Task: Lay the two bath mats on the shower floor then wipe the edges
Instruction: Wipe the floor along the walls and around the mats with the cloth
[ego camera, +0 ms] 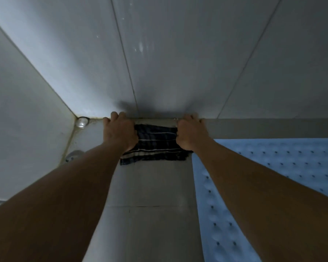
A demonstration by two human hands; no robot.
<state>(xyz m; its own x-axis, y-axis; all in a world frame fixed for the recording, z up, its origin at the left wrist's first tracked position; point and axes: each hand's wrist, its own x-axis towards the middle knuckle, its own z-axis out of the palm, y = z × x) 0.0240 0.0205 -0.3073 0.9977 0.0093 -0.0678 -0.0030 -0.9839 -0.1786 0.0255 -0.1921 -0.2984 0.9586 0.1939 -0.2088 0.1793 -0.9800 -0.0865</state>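
Pressing cloth (155,143) to floor (150,186) at wall (159,63) | left hand (119,133) grip clamped on cloth's left end | right hand (189,135) grip clamped on right end | blue mat (282,167) flat, just right of cloth

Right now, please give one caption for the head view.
Both hands, left hand and right hand, press dark plaid cloth beside blue bath mat.

Cloth (155,144): dark navy plaid, thin white stripes. Bath mat (273,167): light blue, rows of small dark holes and raised bumps. Wall tiles (178,53): pale grey. Floor (150,214): grey.
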